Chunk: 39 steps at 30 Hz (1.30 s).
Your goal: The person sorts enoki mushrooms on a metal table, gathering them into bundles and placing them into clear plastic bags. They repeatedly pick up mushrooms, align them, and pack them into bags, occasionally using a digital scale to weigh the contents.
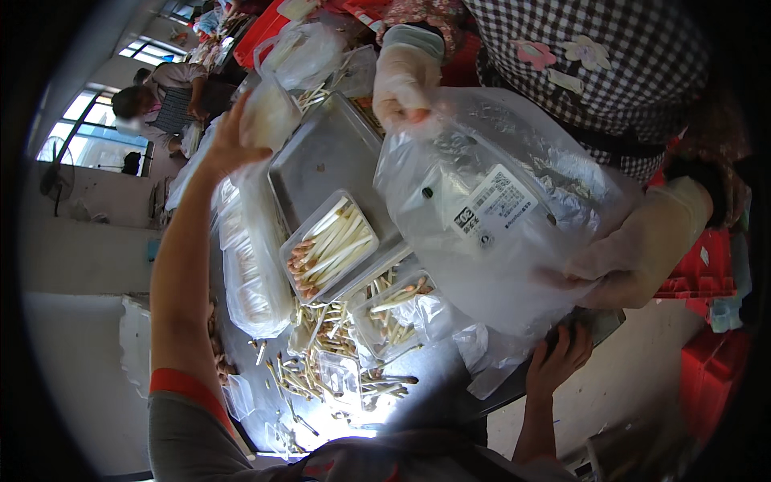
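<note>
My left hand (236,141) reaches far forward, its thumb and fingers spread beside a translucent plastic container or stack of them (269,114); whether it grips this cannot be told. At the near right table edge rests my right hand (560,356), fingers apart and holding nothing visible, below a crumpled clear bag (482,355). A clear tray of slender, pale-stemmed mushrooms with brown tips (331,247) sits on the near corner of a metal tray (325,156). Loose mushrooms (301,376) lie nearer me, around a small empty-looking clear box (341,379).
Across the table, a co-worker's gloved hands (406,90) hold a large clear bag (433,253) with a printed label. Bagged clear containers (253,271) line the left side. Another open tray of mushrooms (394,319) stands mid-table. Red crates (702,265) are at right.
</note>
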Available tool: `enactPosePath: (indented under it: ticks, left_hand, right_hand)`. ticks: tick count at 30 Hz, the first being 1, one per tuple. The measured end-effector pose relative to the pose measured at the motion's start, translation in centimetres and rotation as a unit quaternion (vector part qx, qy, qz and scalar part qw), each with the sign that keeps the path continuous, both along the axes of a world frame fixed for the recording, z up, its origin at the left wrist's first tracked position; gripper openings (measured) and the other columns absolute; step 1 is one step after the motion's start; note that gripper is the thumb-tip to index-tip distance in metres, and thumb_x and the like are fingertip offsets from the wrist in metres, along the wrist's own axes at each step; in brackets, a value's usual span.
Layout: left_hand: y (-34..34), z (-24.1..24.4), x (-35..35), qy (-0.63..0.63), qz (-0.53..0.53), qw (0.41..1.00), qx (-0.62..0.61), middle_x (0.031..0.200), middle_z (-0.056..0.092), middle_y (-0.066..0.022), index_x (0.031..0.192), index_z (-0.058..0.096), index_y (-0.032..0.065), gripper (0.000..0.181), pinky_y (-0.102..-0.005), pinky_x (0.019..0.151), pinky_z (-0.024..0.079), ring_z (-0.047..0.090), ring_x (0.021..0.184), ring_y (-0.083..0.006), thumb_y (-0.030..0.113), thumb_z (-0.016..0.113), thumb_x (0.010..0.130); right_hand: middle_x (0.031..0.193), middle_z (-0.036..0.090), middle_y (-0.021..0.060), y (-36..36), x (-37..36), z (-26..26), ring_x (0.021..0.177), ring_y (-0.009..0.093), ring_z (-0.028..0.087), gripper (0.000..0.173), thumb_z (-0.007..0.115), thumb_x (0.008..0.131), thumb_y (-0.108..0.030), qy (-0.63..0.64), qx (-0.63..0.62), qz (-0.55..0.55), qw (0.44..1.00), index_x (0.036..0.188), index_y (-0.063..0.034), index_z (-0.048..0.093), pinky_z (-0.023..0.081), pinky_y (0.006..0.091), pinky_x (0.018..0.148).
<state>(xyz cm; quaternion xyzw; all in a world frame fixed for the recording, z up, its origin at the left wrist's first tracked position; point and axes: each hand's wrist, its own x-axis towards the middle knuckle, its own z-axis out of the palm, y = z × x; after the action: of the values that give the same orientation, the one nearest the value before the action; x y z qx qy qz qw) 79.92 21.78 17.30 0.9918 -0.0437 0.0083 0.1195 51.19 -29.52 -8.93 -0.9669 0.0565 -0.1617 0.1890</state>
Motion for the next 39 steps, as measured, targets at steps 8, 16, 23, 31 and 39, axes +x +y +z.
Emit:
enactPosePath:
  ticks: [8,16,23,31,39]
  left_hand:
    - [-3.2,7.6,0.2,0.018,0.021,0.998,-0.055,0.146,0.031,-0.0138,0.148,0.021,0.0190,0.107,-0.0404,0.111,0.020,0.025,0.137,-0.0282,0.023,0.078,0.059]
    - [-0.7,0.0,-1.5,0.084,0.057,0.995,0.012,0.141,0.037,-0.0201,0.148,0.021,0.0163,0.110,-0.0413,0.111,0.022,0.033,0.132,-0.0353,0.026,0.081,0.055]
    - [2.7,0.0,-2.3,0.080,0.076,0.993,0.033,0.127,0.046,-0.0256,0.147,0.021,0.0245,0.112,-0.0464,0.104,0.031,0.042,0.120,-0.0419,0.029,0.081,0.053]
    - [1.0,0.8,-2.4,0.107,0.102,0.989,-0.031,0.142,0.038,-0.0171,0.147,0.022,0.0158,0.110,-0.0373,0.109,0.026,0.035,0.132,-0.0301,0.020,0.080,0.054]
    - [0.2,1.2,-1.8,0.124,0.090,0.987,-0.043,0.143,0.037,-0.0167,0.148,0.023,0.0172,0.111,-0.0379,0.110,0.023,0.031,0.134,-0.0329,0.025,0.082,0.054]
  right_hand:
    - [0.129,0.042,0.0206,-0.1,-0.5,-0.5,0.123,0.043,0.034,0.042,0.038,0.097,-0.039,0.013,-0.020,-0.006,1.000,0.119,-0.0052,0.050,0.024,0.0594,0.101]
    - [0.130,0.041,0.0216,0.1,-0.1,0.2,0.123,0.043,0.034,0.047,0.035,0.098,-0.044,-0.004,-0.011,0.013,1.000,0.117,-0.0037,0.050,0.025,0.0571,0.101]
    - [0.128,0.041,0.0216,0.2,-0.1,0.2,0.121,0.043,0.036,0.048,0.032,0.098,-0.045,0.007,-0.033,0.008,0.999,0.116,-0.0036,0.049,0.027,0.0587,0.099]
    - [0.128,0.041,0.0187,0.0,0.1,-0.1,0.120,0.042,0.036,0.048,0.027,0.099,-0.048,0.013,-0.021,-0.004,1.000,0.118,-0.0087,0.047,0.027,0.0600,0.098]
    - [0.127,0.041,0.0191,0.0,0.2,0.0,0.119,0.042,0.036,0.050,0.028,0.098,-0.050,0.012,-0.008,-0.006,1.000,0.116,-0.0079,0.049,0.028,0.0595,0.098]
